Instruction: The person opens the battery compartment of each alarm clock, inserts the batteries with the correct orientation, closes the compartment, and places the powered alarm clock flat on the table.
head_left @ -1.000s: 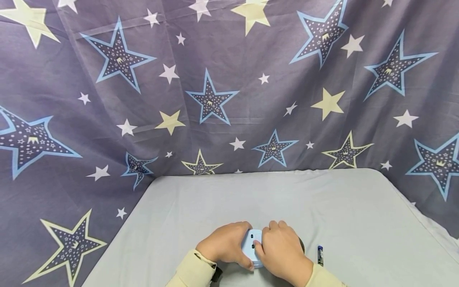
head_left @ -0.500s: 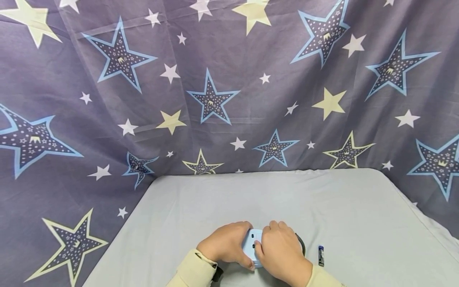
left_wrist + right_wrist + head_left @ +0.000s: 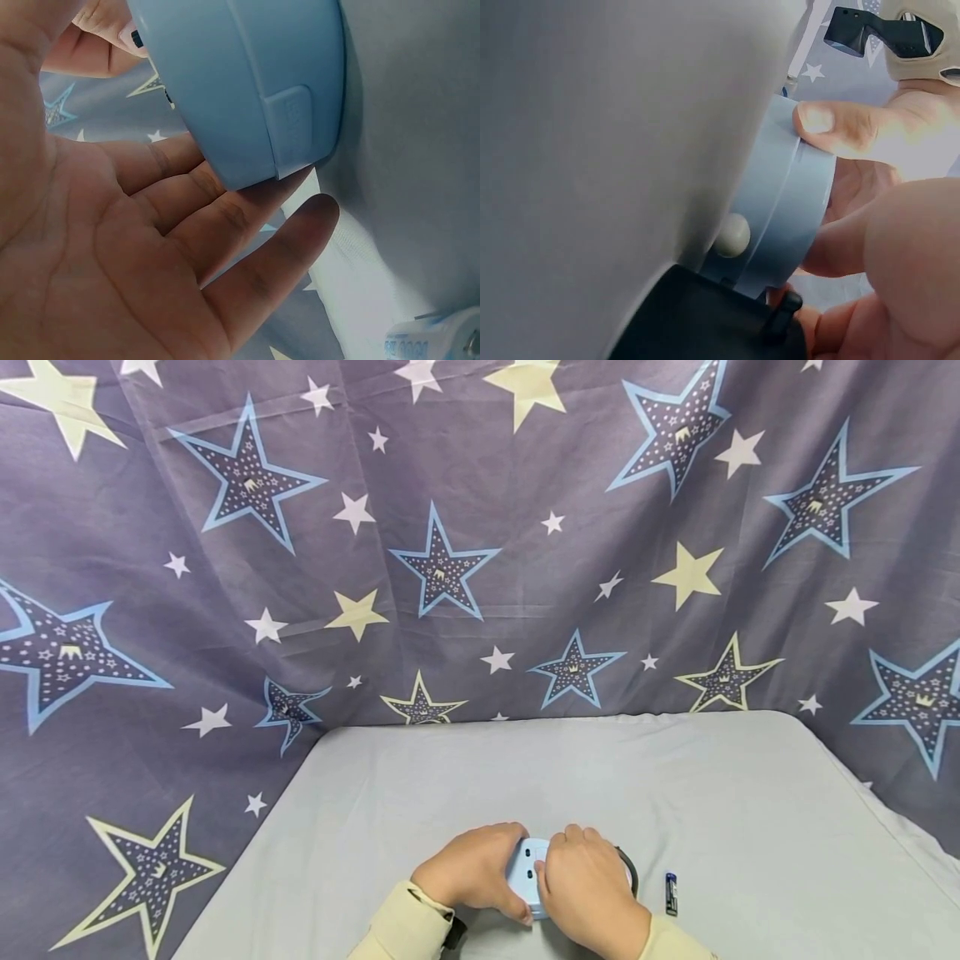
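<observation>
In the head view, a light blue plastic device with small black studs on its upper face lies between both hands, low on the table. My left hand grips its left side, thumb on the near edge and fingers at the far edge. My right hand covers its right part, fingers curled over and thumb on the upper face. The left wrist view shows the blue casing with an embossed tab. The right wrist view shows a round whitish knob on the casing and a black part beside it.
A blue and black battery lies right of the right hand. A white cylinder with blue print lies on the table in the left wrist view. A grey cloth covers the table; a star-patterned curtain hangs behind.
The right thumb has shifted slightly to the right on the device's face. More of a dark curved band shows beside the right hand. The left hand stays in place.
</observation>
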{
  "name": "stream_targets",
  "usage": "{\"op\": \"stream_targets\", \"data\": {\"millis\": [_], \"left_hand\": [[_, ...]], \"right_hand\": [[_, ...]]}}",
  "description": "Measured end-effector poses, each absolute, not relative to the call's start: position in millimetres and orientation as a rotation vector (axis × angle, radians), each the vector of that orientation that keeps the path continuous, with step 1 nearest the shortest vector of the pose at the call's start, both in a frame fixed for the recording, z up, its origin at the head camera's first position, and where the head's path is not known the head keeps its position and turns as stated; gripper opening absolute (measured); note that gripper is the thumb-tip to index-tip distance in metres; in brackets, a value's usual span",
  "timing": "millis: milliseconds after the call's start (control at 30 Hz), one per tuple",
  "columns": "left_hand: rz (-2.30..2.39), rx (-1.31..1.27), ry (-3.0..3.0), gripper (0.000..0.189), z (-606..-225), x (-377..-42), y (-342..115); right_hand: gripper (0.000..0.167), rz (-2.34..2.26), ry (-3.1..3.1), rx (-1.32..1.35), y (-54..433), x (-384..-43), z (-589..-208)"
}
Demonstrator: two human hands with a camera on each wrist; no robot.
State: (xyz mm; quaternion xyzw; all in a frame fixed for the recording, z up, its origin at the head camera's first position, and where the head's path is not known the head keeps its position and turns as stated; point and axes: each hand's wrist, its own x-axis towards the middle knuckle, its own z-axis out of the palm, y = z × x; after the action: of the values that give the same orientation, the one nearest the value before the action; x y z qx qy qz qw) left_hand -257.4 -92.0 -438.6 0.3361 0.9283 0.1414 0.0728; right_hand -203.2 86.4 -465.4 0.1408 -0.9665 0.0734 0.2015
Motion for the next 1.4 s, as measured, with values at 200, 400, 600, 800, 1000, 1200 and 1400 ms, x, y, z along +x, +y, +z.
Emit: {"op": "stream_targets", "data": {"millis": [200, 400, 600, 800, 1000, 1200, 1400], "left_hand": [[0.406, 1.017, 2.8, 0.079, -437.8, -257.5, -91.9], [0.391, 1.024, 2.798, 0.079, -436.1, -258.1, -90.9], [0.398, 1.019, 2.797, 0.077, -435.1, -259.4, -90.4], [0.399, 1.016, 2.801, 0.077, -435.0, -259.2, -91.0], [0.396, 1.013, 2.798, 0.077, -435.1, -258.4, -91.5], [0.392, 1.007, 2.801, 0.079, -436.7, -258.5, -91.8], [0.424, 0.983, 2.786, 0.083, -436.8, -257.4, -90.8]], "right_hand": [[0.037, 0.2, -2.699, 0.395, 85.8, -202.9, -464.9], [0.039, 0.203, -2.696, 0.389, 86.9, -204.2, -464.7], [0.039, 0.214, -2.701, 0.395, 87.1, -204.7, -463.2], [0.038, 0.222, -2.703, 0.418, 86.9, -205.5, -463.0], [0.039, 0.22, -2.693, 0.429, 87.1, -206.5, -465.1], [0.039, 0.231, -2.687, 0.427, 87.2, -206.4, -465.6], [0.035, 0.263, -2.712, 0.418, 88.4, -205.9, -463.0]]}}
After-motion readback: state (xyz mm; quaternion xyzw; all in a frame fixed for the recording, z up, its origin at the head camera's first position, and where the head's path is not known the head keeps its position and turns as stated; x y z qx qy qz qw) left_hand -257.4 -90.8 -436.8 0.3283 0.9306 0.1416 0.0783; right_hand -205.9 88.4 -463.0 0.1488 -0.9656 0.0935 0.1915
